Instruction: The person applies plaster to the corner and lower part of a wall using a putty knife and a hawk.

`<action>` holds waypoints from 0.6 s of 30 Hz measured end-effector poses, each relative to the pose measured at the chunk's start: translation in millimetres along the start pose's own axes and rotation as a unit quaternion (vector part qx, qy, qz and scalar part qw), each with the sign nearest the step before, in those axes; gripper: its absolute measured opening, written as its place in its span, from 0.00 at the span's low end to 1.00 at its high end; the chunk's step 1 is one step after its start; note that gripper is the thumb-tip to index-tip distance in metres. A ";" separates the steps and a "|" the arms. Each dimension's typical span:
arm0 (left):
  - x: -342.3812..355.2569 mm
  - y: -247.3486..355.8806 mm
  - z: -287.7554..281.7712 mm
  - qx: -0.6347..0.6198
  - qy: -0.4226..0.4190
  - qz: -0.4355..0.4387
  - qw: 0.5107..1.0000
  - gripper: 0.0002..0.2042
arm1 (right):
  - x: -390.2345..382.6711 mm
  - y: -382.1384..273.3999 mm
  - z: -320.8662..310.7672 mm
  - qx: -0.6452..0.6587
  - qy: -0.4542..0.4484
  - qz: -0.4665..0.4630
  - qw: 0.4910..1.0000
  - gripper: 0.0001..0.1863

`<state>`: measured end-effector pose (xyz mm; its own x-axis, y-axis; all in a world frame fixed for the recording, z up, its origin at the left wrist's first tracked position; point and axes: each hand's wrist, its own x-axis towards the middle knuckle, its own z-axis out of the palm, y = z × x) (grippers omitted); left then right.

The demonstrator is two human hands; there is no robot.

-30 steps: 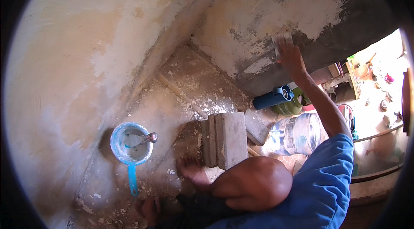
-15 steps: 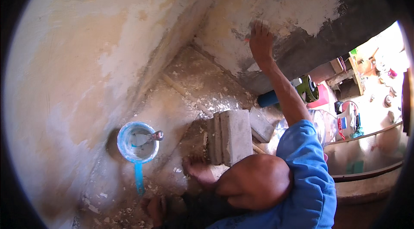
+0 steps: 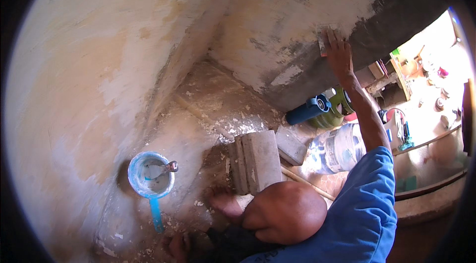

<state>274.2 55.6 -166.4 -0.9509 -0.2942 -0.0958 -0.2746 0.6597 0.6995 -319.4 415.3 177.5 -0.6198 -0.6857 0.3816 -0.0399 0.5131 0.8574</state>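
My right hand [image 3: 339,57] reaches up to the far wall, its arm in a blue sleeve. The fingers press a small flat putty scraper [image 3: 322,45] against the wall [image 3: 292,20], where pale filler meets dark grey cement. Most of the scraper is hidden behind the fingers. Below and to the left, a light-blue dipper [image 3: 154,208] with a long handle stands on the floor. It holds whitish paste, and a putty knife [image 3: 171,166] leans in it with its handle end over the rim. My left hand does not show.
Concrete blocks [image 3: 255,161] stand in front of my bent knee [image 3: 287,211]. Beyond them are a clear plastic water jug [image 3: 339,149], a blue cylinder [image 3: 307,110] and a green gas cylinder [image 3: 329,116]. My bare foot [image 3: 224,201] rests on the floor, which is strewn with white flakes.
My right hand has moved right along the wall, toward the dark cement, with the scraper now plainer to see. A fresh pale patch shows to its lower left. The view has shifted slightly.
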 end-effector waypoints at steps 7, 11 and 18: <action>-8.9 -21.6 12.5 -0.051 -0.004 -0.035 0.998 0.08 | -60.6 -29.1 -1.8 0.069 -0.083 0.017 0.994 0.40; -4.4 -15.8 2.0 -0.087 0.008 -0.024 0.996 0.08 | -27.9 -16.4 -28.3 0.076 0.035 0.179 0.980 0.33; -12.1 -32.4 21.4 -0.077 0.012 -0.037 0.996 0.08 | 32.5 -78.2 -8.1 0.129 -0.011 0.306 0.943 0.32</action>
<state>291.6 52.5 -203.1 -0.9248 -0.3560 -0.1344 -0.3162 0.5225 0.7918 -330.0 348.7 125.6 -0.6041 -0.2121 0.7682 0.1425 0.9196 0.3660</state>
